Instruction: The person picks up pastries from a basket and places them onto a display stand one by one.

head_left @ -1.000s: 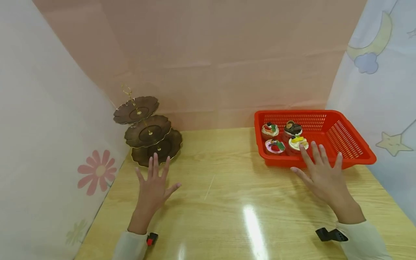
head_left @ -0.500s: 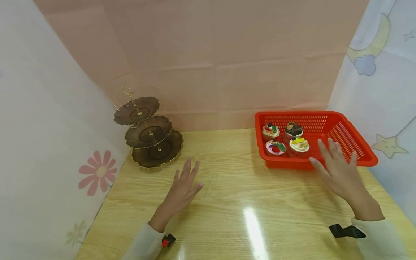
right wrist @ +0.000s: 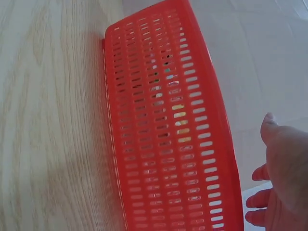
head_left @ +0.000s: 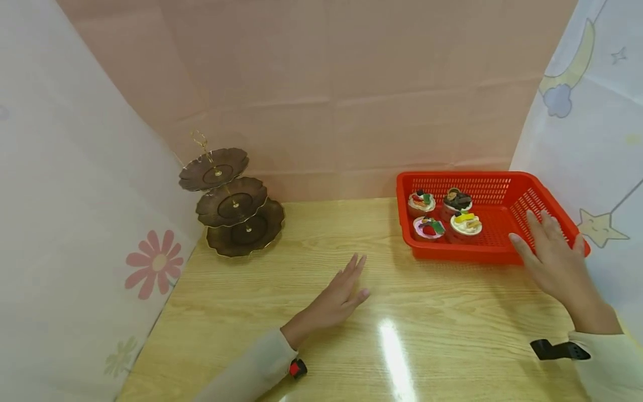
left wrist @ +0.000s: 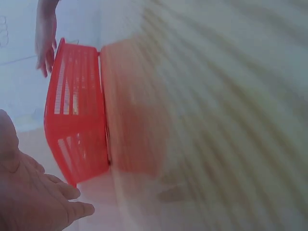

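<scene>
My left hand (head_left: 332, 301) hovers over the middle of the table, fingers extended and holding nothing. At the right, my right hand (head_left: 555, 259) hangs above the near right corner of a red plastic basket (head_left: 494, 257), its fingers relaxed and apart from the cupcakes. Several cupcakes sit in the basket's left part: a white one with red and green topping (head_left: 421, 202), a chocolate one (head_left: 457, 202), a pink-rimmed one (head_left: 428, 229) and a cream one with yellow topping (head_left: 465, 224). In the right wrist view, the basket's slotted side (right wrist: 168, 120) partly hides the cupcakes.
A dark brown three-tier stand (head_left: 235, 206) with gold edges and a ring handle stands at the back left. Behind the wooden table (head_left: 311, 234) rises a pinkish backdrop (head_left: 301, 100). White printed sheets (head_left: 75, 195) border the left and right sides.
My left hand has moved right, from in front of the tiered stand to the table's middle. My right hand has shifted right, away from the cupcakes. Basket and stand stay put.
</scene>
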{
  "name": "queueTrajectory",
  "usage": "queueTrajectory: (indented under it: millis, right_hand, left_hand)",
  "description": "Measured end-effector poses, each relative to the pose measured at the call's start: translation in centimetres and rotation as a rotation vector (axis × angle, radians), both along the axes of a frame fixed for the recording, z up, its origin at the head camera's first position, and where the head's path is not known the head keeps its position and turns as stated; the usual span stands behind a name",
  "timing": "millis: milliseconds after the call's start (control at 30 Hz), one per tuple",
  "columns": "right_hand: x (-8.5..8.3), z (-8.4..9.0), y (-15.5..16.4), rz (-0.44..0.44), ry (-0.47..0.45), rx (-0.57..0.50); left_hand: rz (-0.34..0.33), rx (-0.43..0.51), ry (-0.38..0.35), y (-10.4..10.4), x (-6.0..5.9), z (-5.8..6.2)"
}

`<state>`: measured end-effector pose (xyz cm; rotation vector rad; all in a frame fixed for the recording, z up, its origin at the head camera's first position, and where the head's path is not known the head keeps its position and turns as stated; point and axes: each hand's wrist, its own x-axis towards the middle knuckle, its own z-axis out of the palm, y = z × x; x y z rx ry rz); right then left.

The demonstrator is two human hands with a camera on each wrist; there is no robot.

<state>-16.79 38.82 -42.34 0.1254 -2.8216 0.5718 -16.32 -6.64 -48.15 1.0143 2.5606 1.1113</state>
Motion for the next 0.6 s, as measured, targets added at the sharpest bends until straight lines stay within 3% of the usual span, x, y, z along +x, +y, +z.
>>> queueTrajectory:
  millis: [267,600]
  right_hand:
    - [-0.5,-0.2,1.6,-0.077,-0.019,0.047]
    - [-1.2,-0.4,3.6,-0.132,-0.042,0.009]
  left_hand:
    - [-0.088,0.061,-0.043,3.8,-0.6,0.7]
    - [-0.141,-0.022,0.117,7.3,-2.2,2.4]
